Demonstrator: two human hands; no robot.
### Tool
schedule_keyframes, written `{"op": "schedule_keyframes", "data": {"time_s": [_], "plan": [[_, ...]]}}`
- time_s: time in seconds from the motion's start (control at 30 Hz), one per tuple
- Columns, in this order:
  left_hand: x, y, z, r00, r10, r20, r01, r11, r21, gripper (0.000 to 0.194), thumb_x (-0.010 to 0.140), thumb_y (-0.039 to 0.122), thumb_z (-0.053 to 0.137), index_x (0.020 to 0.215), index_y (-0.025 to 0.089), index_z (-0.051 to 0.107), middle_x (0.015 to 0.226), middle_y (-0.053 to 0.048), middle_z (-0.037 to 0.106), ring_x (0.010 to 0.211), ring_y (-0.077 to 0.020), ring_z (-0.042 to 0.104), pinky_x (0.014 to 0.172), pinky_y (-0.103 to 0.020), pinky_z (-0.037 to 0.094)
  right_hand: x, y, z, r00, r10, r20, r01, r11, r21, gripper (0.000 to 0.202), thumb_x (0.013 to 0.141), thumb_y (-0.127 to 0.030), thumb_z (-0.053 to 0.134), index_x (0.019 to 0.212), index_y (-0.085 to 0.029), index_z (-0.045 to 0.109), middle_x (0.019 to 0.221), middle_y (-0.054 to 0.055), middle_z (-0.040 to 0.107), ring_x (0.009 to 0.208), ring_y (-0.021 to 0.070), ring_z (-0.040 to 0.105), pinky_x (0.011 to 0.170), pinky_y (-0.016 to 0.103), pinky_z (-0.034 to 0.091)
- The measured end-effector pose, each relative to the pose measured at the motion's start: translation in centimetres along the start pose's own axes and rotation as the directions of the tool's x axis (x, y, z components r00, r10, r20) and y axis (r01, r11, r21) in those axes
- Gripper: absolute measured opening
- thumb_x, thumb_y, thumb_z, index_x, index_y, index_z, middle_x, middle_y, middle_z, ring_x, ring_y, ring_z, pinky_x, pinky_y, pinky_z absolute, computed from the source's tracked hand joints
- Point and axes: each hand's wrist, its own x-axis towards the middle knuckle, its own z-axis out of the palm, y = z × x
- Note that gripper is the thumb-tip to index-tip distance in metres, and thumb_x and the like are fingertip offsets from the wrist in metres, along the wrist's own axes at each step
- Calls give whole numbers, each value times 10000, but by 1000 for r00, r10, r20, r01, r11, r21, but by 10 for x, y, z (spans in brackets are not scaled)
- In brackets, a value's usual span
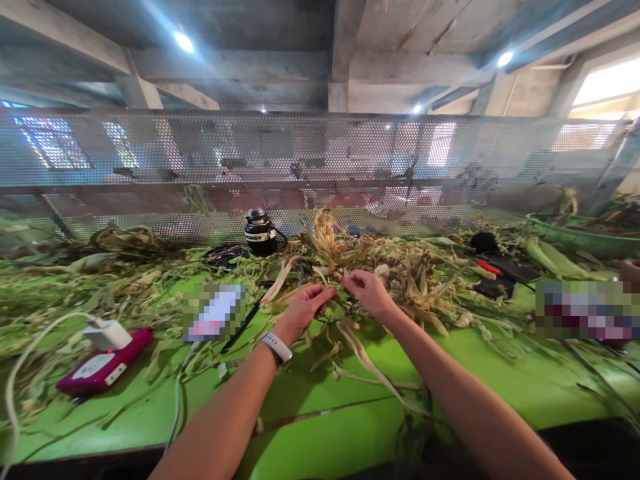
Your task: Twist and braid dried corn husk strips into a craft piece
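Both hands meet at the middle of the green table, above a heap of dry, pale corn husks (420,280). My left hand (306,307), with a white watch band at its wrist, is closed with thumb and fingertips pinched together. Close beside it, my right hand (369,293) also pinches with its fingertips. A thin strip of corn husk (323,275) shows at the fingertips; the fingers partly cover it. Behind the hands stands a bunched, tied-looking husk piece (324,230). A long husk strip (370,360) lies below the hands, trailing toward the lower right.
Left lie a blurred-out phone (215,313), a magenta power strip (107,363) with a white charger (107,335), and cables. A black jar (260,233) stands at the back before a perforated metal screen (300,153). On the right are red-handled scissors (487,267) and a green basin (570,237).
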Motion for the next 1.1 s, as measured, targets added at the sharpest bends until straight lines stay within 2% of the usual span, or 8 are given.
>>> {"op": "schedule_keyframes", "data": {"time_s": [0.17, 0.33, 0.47, 0.57, 0.7, 0.8, 0.9, 1.1], "plan": [[2, -3, 0, 999, -14, 33, 13, 1000, 23, 403, 607, 491, 710, 528, 161, 492, 415, 75, 419, 385, -43, 306, 412, -215, 211, 2, 1, -3, 980, -175, -96, 138, 942, -307, 265, 826, -334, 531, 613, -179, 552, 647, 20, 575, 663, 149, 503, 674, 263, 361], [4, -8, -1, 999, -36, 20, 37, 997, -71, 373, 606, 485, 720, 614, 151, 554, 483, 43, 530, 439, -68, 444, 472, -212, 338, 1, 2, -10, 964, -203, -170, 114, 897, -427, 239, 857, -314, 495, 676, -188, 587, 727, 52, 607, 744, 184, 527, 741, 302, 377], [5, -9, -1, 997, 14, -80, -31, 975, -221, 343, 616, 436, 733, 770, 151, 619, 674, -11, 645, 636, -119, 587, 628, -236, 428, -5, -10, -13, 897, -308, -317, 140, 879, -456, 187, 856, -306, 476, 785, -192, 605, 838, 80, 605, 854, 213, 504, 808, 331, 375], [7, -9, -1, 989, 37, -141, -71, 969, -238, 320, 645, 418, 714, 805, 156, 624, 776, -36, 676, 759, -149, 608, 685, -247, 430, -12, -19, -4, 951, -264, -159, 200, 921, -333, 204, 840, -281, 473, 702, -190, 592, 728, 47, 592, 721, 173, 510, 702, 280, 390], [7, -9, 1, 982, 106, -155, -135, 973, -189, 247, 692, 372, 676, 828, 170, 634, 820, -36, 679, 832, -161, 594, 771, -270, 431, -18, -21, 14, 984, -83, 160, 105, 985, -134, 226, 802, -267, 472, 616, -174, 559, 618, -3, 536, 601, 126, 470, 587, 241, 349], [6, -9, 2, 979, 135, -151, -158, 976, -152, 237, 700, 365, 663, 828, 166, 643, 819, -31, 674, 805, -156, 585, 774, -273, 434, -17, -16, 21, 967, -18, 256, -17, 991, 134, 241, 808, -344, 475, 693, -160, 581, 650, -15, 544, 616, 113, 469, 595, 231, 357], [6, -9, 3, 978, 145, -150, -165, 977, -131, 257, 680, 375, 679, 803, 150, 660, 780, -25, 666, 765, -150, 575, 759, -267, 437, -15, -13, 23, 949, 4, 315, -127, 920, 372, 271, 765, -411, 546, 779, -147, 605, 710, -6, 581, 650, 113, 493, 627, 237, 384], [6, -9, 2, 982, 121, -145, -141, 979, -144, 288, 655, 389, 706, 790, 135, 701, 735, -26, 670, 731, -148, 567, 711, -259, 434, -17, -14, 22, 921, 52, 386, -271, 798, 538, 335, 667, -468, 667, 720, -152, 572, 614, -40, 520, 562, 84, 442, 581, 230, 363]]}}
